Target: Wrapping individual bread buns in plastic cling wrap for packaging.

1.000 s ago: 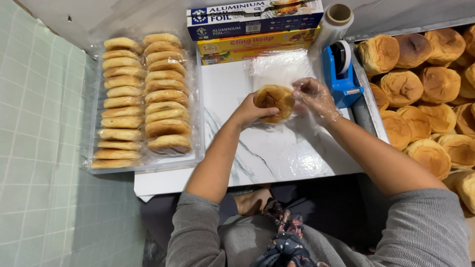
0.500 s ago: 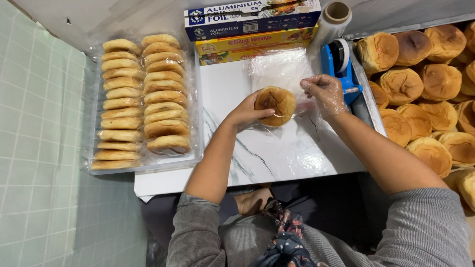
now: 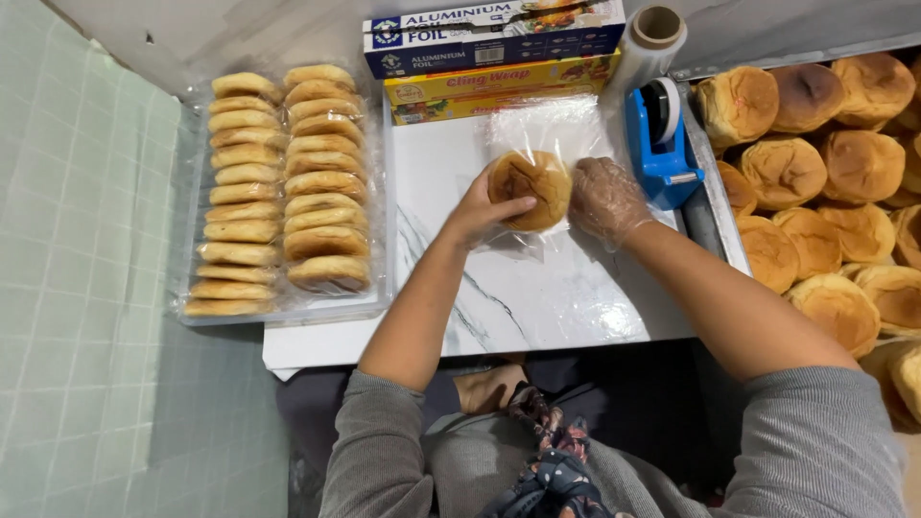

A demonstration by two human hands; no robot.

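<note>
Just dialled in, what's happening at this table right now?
A person is wrapping a round golden-brown bun in a sheet of clear plastic film on a white marble-patterned board. The left hand presses on the bun; the right hand, in a clear disposable glove, grips the film beside it. Wrapped buns fill a clear tray on the left; unwrapped buns are piled on the right. A blue tape dispenser stands nearby.
</note>
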